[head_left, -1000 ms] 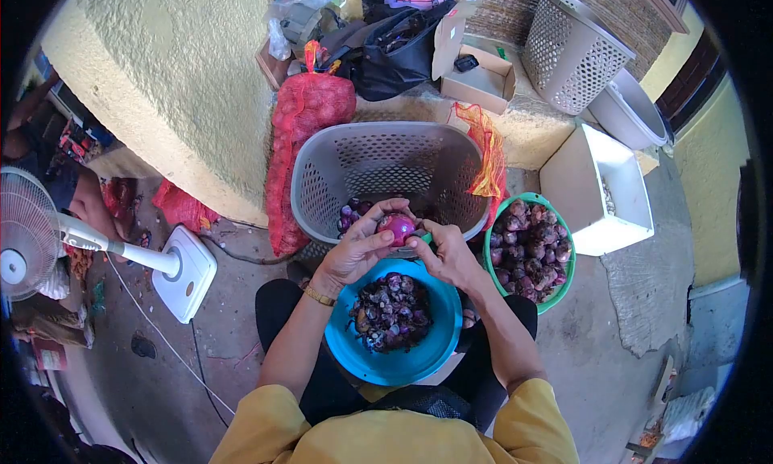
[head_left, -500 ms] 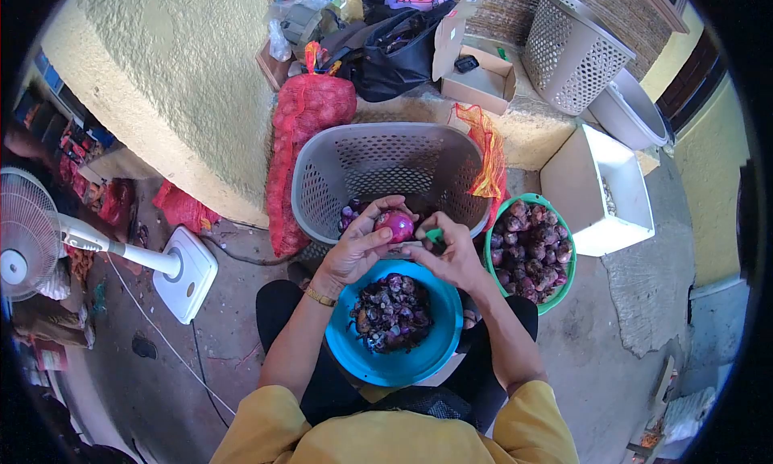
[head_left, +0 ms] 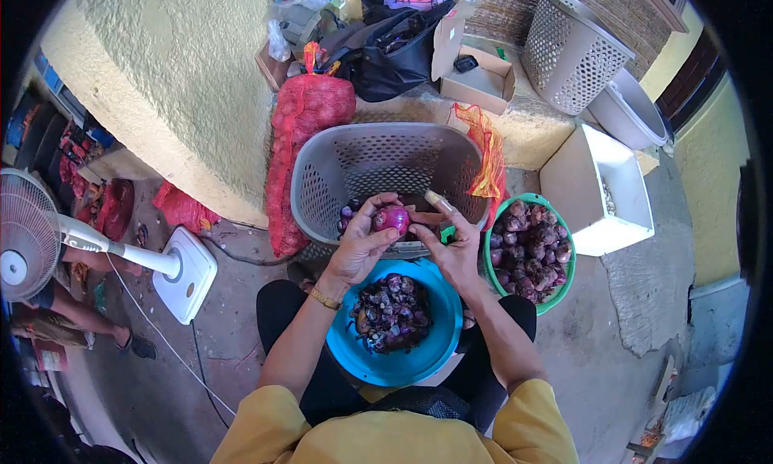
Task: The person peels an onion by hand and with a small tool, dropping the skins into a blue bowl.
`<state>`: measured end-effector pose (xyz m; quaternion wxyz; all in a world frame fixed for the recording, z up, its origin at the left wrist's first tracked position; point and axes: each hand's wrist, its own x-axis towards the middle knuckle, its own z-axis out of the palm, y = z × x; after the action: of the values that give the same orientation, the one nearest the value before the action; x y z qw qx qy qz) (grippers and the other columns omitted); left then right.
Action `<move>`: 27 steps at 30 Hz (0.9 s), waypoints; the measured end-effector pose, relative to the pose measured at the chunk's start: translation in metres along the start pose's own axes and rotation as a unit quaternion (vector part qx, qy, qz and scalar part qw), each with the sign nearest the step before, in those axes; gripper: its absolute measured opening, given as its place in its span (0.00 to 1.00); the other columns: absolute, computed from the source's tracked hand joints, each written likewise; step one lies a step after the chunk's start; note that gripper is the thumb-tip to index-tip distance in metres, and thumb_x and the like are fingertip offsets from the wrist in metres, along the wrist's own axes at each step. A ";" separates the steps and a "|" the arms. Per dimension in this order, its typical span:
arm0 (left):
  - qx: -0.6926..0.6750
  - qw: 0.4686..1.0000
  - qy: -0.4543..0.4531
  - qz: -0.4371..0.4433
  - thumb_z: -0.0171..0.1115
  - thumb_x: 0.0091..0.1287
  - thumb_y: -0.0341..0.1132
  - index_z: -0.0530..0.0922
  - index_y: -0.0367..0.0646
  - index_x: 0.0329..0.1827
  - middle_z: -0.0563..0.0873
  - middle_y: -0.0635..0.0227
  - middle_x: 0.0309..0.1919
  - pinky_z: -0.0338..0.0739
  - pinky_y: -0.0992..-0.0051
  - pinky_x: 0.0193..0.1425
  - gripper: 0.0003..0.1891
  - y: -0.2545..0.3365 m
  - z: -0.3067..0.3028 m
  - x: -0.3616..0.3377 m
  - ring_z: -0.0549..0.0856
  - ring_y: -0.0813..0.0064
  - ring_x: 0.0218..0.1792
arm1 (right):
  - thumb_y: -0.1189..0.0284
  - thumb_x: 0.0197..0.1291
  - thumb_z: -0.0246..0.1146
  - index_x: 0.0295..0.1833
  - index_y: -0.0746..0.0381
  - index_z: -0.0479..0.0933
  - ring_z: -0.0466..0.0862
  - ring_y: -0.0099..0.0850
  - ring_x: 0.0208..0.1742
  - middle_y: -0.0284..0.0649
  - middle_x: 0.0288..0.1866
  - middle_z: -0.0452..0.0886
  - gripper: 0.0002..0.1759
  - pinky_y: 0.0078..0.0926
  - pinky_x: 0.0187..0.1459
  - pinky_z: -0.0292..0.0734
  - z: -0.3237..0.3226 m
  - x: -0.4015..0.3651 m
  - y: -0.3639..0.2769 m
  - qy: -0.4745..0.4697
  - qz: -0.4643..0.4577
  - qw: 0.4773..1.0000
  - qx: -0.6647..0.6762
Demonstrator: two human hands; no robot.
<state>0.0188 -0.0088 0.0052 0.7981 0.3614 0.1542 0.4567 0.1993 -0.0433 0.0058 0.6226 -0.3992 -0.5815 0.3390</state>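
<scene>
My left hand (head_left: 360, 245) is wrapped round a peeled, shiny purple onion (head_left: 391, 220), above the near rim of the grey perforated basket (head_left: 304, 192). Close on its right, my right hand (head_left: 451, 245) has its thumb and a finger at the onion's side, and a small green-handled tool (head_left: 446, 235) shows in its palm. The tool's blade cannot be made out. A few purple onions (head_left: 347, 213) lie inside the basket. Below my hands, a blue basin (head_left: 443, 339) holds dark onion skins (head_left: 392, 313). Unpeeled onions (head_left: 530, 251) fill the green-rimmed basket (head_left: 569, 277) at the right.
Red net sacks of onions (head_left: 316, 114) stand behind and left of the grey basket. A white box (head_left: 568, 192) is at the right. At the left are a white fan (head_left: 165, 263), its cord, and another person's leg (head_left: 88, 311). An open carton (head_left: 479, 86) sits on the ledge.
My right hand's index finger has lifted and stretched upward, with the thumb nearer the onion. The onion has shifted slightly left and up. At the left, the other person's leg and foot now show more.
</scene>
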 end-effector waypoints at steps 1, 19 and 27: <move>-0.012 1.000 0.000 0.001 0.65 0.68 0.21 0.67 0.45 0.70 0.77 0.60 0.65 0.71 0.70 0.74 0.28 -0.001 0.001 0.000 0.76 0.71 0.67 | 0.86 0.56 0.72 0.70 0.64 0.74 0.87 0.26 0.49 0.45 0.50 0.89 0.34 0.25 0.52 0.83 -0.001 0.000 0.002 -0.001 0.004 1.000 -0.009; 0.055 0.998 -0.016 -0.014 0.68 0.65 0.22 0.66 0.45 0.72 0.77 0.62 0.64 0.70 0.71 0.73 0.32 0.005 0.000 0.000 0.76 0.72 0.66 | 0.89 0.53 0.70 0.76 0.62 0.67 0.83 0.21 0.45 0.35 0.39 0.85 0.43 0.22 0.53 0.77 -0.010 0.010 -0.018 -0.054 0.041 0.996 -0.059; 0.062 0.998 -0.013 -0.025 0.68 0.65 0.23 0.66 0.45 0.71 0.78 0.62 0.63 0.70 0.71 0.73 0.32 0.006 0.001 0.000 0.77 0.72 0.65 | 0.90 0.53 0.70 0.76 0.63 0.67 0.83 0.23 0.45 0.38 0.41 0.84 0.42 0.25 0.52 0.79 -0.012 0.011 -0.019 -0.082 0.073 0.992 -0.055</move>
<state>0.0156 -0.0074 0.0098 0.7874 0.4120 0.1810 0.4213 0.2117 -0.0429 0.0274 0.5234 -0.4448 -0.6176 0.3833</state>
